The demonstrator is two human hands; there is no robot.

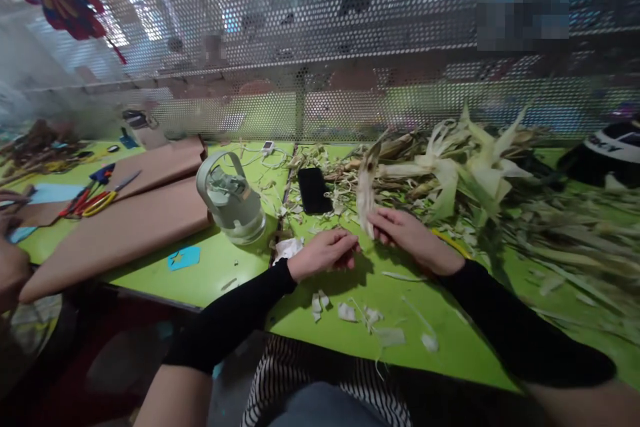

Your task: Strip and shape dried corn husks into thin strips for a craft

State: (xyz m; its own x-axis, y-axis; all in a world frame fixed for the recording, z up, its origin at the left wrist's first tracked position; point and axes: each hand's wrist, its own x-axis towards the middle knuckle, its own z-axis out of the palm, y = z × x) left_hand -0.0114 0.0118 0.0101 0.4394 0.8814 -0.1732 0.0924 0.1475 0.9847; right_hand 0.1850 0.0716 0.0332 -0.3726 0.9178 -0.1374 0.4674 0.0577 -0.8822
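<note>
Pinched upright between the thumb and fingers of my right hand (pixel 400 232) is a pale dried corn husk (pixel 367 190) with a darker, pointed tip. To its left, my left hand (pixel 327 253) hovers over the green table (pixel 330 310) with its fingers curled together. Whatever those fingers hold, if anything, is hidden. A black phone (pixel 314 191) lies just beyond my hands. Behind and right of my right hand spreads a heap of corn husks (pixel 450 167), some pale green, some brown. Small husk scraps (pixel 347 311) are scattered in front of me.
A pale green water bottle (pixel 233 203) stands left of my hands. Farther left lie brown paper (pixel 150 213), pliers and scissors (pixel 100 200), and a blue card (pixel 183 258). Another person's hand (pixel 13 267) is at the left edge. A perforated metal screen (pixel 300 33) rises behind the table.
</note>
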